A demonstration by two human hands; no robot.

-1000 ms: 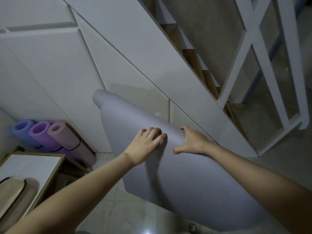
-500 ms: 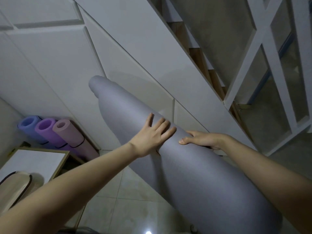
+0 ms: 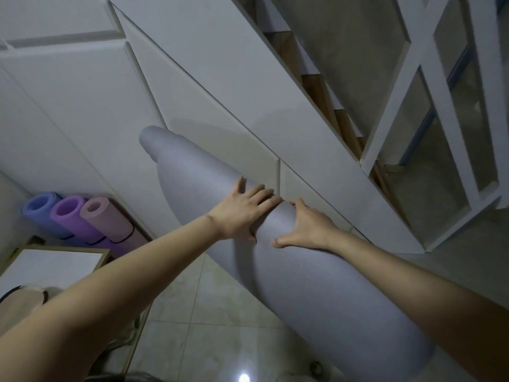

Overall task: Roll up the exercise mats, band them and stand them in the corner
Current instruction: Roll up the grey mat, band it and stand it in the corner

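Observation:
A grey exercise mat [image 3: 316,293], loosely rolled into a long wide tube, slants from the lower right up toward the white panelled wall. My left hand [image 3: 242,213] lies flat on its upper side with straight fingers. My right hand [image 3: 305,227] grips the roll just beside it, thumb underneath and fingers curled over the top. Three rolled mats stand in the corner at left: a blue mat [image 3: 41,210], a purple mat [image 3: 71,219] and a pink mat [image 3: 107,219], each with a dark band near its base.
White cabinet panels [image 3: 192,111] run under a wooden staircase with a white railing [image 3: 429,111] at right. A white-topped table with a gold frame [image 3: 55,266] sits at lower left beside a beige cushion [image 3: 19,301]. Pale floor tiles [image 3: 209,334] lie below.
The flat sheet has curled into a closed tube. My right hand has moved from the far edge onto the roll and grips it; my left hand stays flat on top.

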